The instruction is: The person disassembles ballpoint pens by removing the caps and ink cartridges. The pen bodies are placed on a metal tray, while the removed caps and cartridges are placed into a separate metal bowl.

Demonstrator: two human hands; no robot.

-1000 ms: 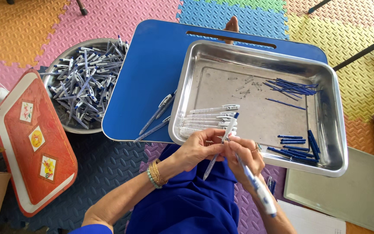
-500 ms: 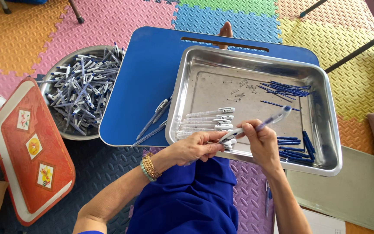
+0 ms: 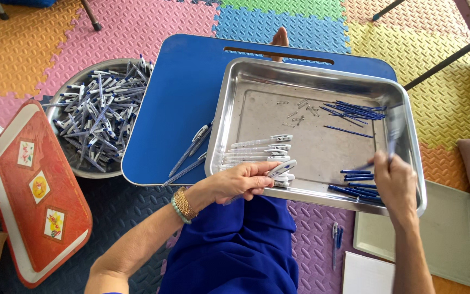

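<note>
In the head view, over the rectangular steel tray (image 3: 311, 81), the left hand (image 3: 240, 182) clamps a white-and-blue plastic pen barrel (image 3: 281, 169) at the tray's near rim. The right hand (image 3: 394, 182), at the tray's right side above the thin blue refills (image 3: 357, 175), seems pinched on a blurred pen part (image 3: 394, 130). Feeding the refill in straight would probably avoid bending it.

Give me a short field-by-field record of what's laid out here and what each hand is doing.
Setting: foam puzzle-mat floor, person seated, blue lap table over the legs
Steel tray: on the lap table
Pen barrels: white, in a row in the tray's near left part
Refills: thin blue, in the tray's far right and near right parts
Springs: few, small, tray's far middle
Left hand: holds a white pen barrel at the tray's near rim
Right hand: over the near refills, grip on something blurred
Metal bowl: left, heaped with pens
Red tray: far left
</note>
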